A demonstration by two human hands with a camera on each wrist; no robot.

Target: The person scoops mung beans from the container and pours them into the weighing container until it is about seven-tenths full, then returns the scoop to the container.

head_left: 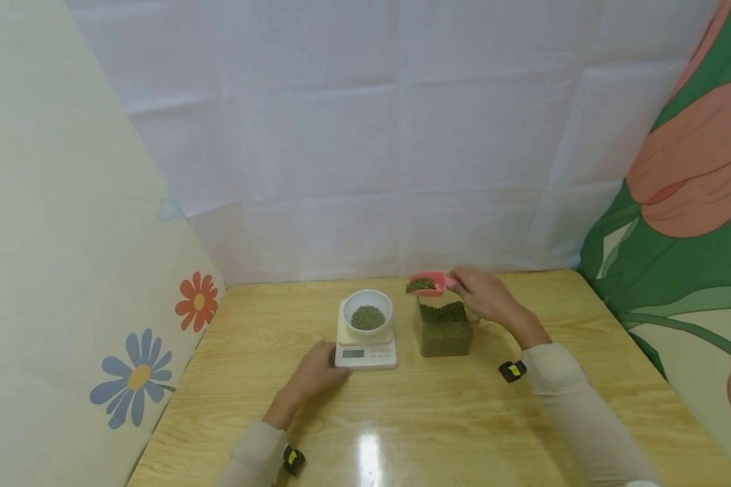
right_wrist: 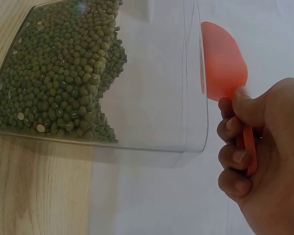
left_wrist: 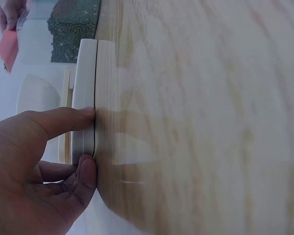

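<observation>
My left hand [head_left: 317, 370] grips the front left corner of a white kitchen scale [head_left: 365, 364], thumb and curled fingers on its edge in the left wrist view. A white bowl [head_left: 368, 298] stands on the scale, green beans [head_left: 367, 318] in its bottom. Raised to the right, my right hand [head_left: 486, 294] holds a pink scoop [head_left: 440, 281] by its handle. Beans lie in the scoop, which is over the back rim of a clear plastic container [head_left: 445, 340]. Through the container's wall, mung beans [right_wrist: 59, 73] show, heaped unevenly below the rim.
Everything stands on a wood-grain table [head_left: 250, 325], the container just right of the scale. A white cloth [head_left: 353, 169] hangs behind the table's back edge. Flower-printed cloths flank the table: one at left [head_left: 67, 237], one at right [head_left: 694, 270].
</observation>
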